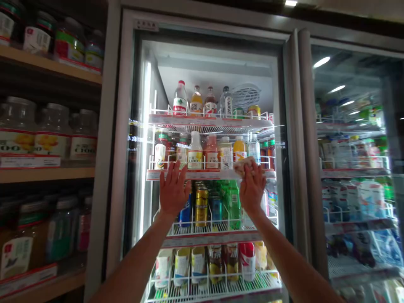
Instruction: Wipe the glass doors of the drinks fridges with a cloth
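Note:
My left hand (173,190) lies flat against the glass door (151,139) of a drinks cooler, fingers stretched upward and apart. My right hand (252,187) presses a crumpled pale cloth (244,165) against the same glass, a little to the right and at the same height. Behind the glass, wire shelves (208,122) hold rows of bottles (195,151) and cans (201,207). Both forearms reach up from the bottom of the view.
A second glass-door cooler (356,168) stands to the right, reflecting ceiling lights. Wooden shelves (47,172) on the left carry several large jars (50,130) and bottles. A metal frame (105,151) separates the shelves from the cooler.

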Demonstrator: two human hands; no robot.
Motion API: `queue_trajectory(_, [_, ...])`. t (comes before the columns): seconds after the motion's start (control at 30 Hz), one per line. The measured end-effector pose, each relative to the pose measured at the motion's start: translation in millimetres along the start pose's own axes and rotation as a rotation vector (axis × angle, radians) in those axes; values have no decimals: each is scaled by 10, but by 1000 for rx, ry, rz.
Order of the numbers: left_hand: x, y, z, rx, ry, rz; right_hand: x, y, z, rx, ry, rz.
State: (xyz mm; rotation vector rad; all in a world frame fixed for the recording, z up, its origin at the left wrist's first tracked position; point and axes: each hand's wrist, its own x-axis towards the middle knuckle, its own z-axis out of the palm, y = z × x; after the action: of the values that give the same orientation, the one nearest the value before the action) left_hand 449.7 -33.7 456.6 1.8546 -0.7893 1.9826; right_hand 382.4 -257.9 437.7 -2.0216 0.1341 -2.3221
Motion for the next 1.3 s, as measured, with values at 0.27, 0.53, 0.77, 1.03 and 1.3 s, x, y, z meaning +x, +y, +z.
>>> queue_trajectory(0.27, [-7,-5,11,11,9,-6,-197,-96,-57,34,-204,-375])
queue_trajectory(0.53, [-3,6,3,5,-5,-8,-127,229,-108,3,-32,-48])
queue_trajectory(0.77, [-30,18,13,13,-6,-20,-112,259,-154,-13,-7,-64])
queue_trajectory(1.03, [-90,34,6,10,-13,-23,-199,30,-150,54,-237,-419])
queue_trajectory(1.3, [-434,95,-10,37,-25,-12,-181,470,-165,-19,4,-143])
